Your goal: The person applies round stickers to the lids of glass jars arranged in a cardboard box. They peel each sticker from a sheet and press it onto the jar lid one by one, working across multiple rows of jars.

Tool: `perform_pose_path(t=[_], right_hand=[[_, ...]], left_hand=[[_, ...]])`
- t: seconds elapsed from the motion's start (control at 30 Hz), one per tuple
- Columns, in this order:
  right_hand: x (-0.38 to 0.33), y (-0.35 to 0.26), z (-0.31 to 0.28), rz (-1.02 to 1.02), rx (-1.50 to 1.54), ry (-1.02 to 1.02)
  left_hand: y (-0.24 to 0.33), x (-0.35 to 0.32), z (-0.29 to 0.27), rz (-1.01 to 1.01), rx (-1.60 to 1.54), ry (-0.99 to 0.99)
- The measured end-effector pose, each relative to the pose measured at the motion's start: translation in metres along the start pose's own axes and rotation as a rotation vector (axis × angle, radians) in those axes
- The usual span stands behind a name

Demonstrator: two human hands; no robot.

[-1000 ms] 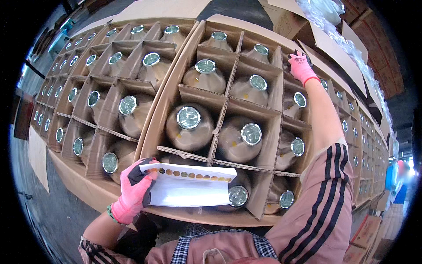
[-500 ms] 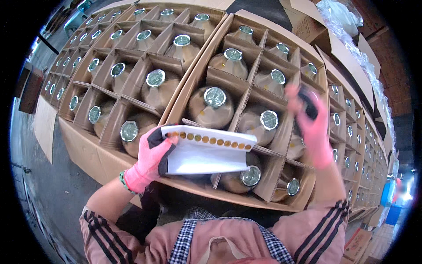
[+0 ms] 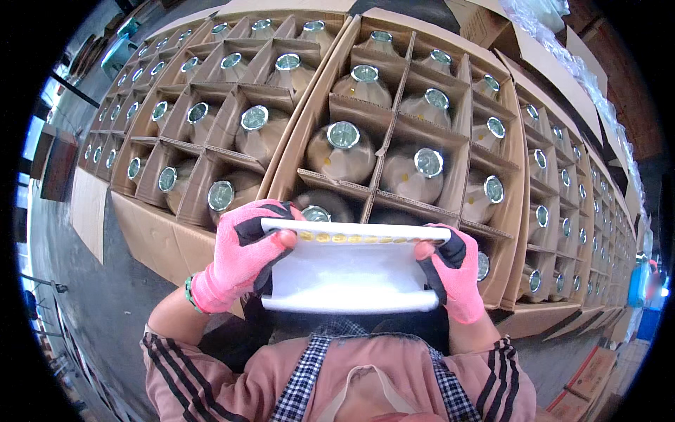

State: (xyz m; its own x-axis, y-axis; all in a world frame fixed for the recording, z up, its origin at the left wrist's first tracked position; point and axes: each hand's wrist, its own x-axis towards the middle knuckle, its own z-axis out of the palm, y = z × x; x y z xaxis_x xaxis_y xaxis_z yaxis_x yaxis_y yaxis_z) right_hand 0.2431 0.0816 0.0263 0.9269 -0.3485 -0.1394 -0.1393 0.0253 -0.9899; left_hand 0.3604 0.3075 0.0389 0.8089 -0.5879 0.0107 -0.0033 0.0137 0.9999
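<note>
A sheet of white backing paper [image 3: 348, 274] with a row of round gold stickers [image 3: 355, 238] along its upper part is stretched between my hands; its lower edge curls. My left hand [image 3: 242, 250], in a pink and black glove with the thumb tip bare, is closed on the sheet's left end. At the right end my right hand [image 3: 453, 271], gloved alike, grips the paper between thumb and fingers. Just beyond the sheet, bulbous silvery glass bottles [image 3: 341, 158] stand mouth up in a divided cardboard box [image 3: 505, 232]. The sheet and hands hide the nearest compartments.
More divided boxes of the same bottles stand on the left [image 3: 204, 137] and right [image 3: 545, 239]. Cardboard dividers [image 3: 390, 123] rise between the bottles. Clear plastic wrap [image 3: 587, 77] lies along the far right. A grey floor [image 3: 151, 260] shows at the left.
My right hand has come down and left from above the box's right side and taken the sheet's right end. The sheet has moved slightly nearer me. The head view has shifted a little.
</note>
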Motion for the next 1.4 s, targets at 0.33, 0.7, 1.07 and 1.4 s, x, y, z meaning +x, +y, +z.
perform_pose_path(t=[0.33, 0.7, 1.07, 1.4], right_hand=[[-0.007, 0.016, -0.004, -0.366, 0.076, -0.176], [-0.008, 0.014, 0.002, -0.375, 0.105, -0.122], [-0.003, -0.003, 0.007, -0.349, 0.015, -0.182], [0.002, -0.005, -0.002, -0.427, -0.163, -0.212]], left_hand=[[0.006, -0.006, 0.018, -0.074, -0.332, 0.129], [0.0, -0.011, -0.003, -0.056, 0.006, -0.068], [0.004, -0.009, 0.005, -0.11, 0.118, -0.053], [-0.001, -0.015, 0.004, -0.034, 0.25, -0.013]])
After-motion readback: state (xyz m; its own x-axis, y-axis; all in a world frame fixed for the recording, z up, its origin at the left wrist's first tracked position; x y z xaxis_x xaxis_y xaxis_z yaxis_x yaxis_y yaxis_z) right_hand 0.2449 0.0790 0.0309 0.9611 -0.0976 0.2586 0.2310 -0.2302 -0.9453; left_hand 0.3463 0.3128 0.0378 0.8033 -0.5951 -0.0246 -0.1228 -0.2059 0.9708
